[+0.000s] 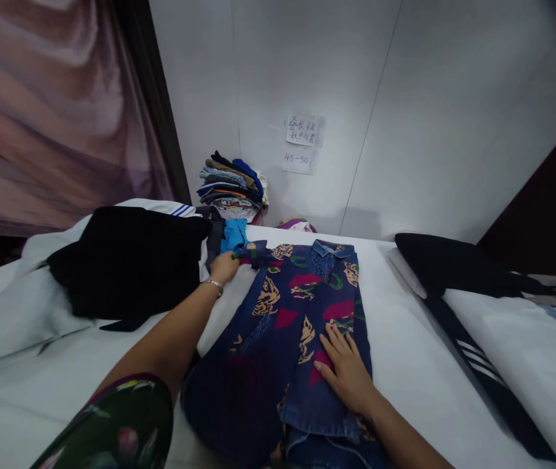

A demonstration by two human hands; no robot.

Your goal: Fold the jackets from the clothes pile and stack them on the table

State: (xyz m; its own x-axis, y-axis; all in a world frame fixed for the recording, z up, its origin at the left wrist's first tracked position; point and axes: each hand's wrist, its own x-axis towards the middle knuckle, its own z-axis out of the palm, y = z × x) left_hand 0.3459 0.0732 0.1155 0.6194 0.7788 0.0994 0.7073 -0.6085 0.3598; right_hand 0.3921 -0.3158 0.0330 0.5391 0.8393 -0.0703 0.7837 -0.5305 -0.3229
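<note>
A dark blue patterned denim shirt [278, 352] with red, tan and green shapes lies spread on the white table, its collar toward the wall. The lower right part of its front is folded over on itself near me. At the far left, my left hand [224, 266] is closed around the end of the shirt's left-side sleeve, with the arm stretched forward. My right hand [346, 371] rests flat on the lower right front, palm down and fingers spread. The shirt's bottom edge runs out of view below.
Black and white garments [136, 260] lie heaped at left, beside a bright blue cloth [234, 234]. A stack of folded clothes [232, 185] stands by the wall behind. More black and white clothes [502, 352] lie at right. Paper notes [302, 130] hang on the wall.
</note>
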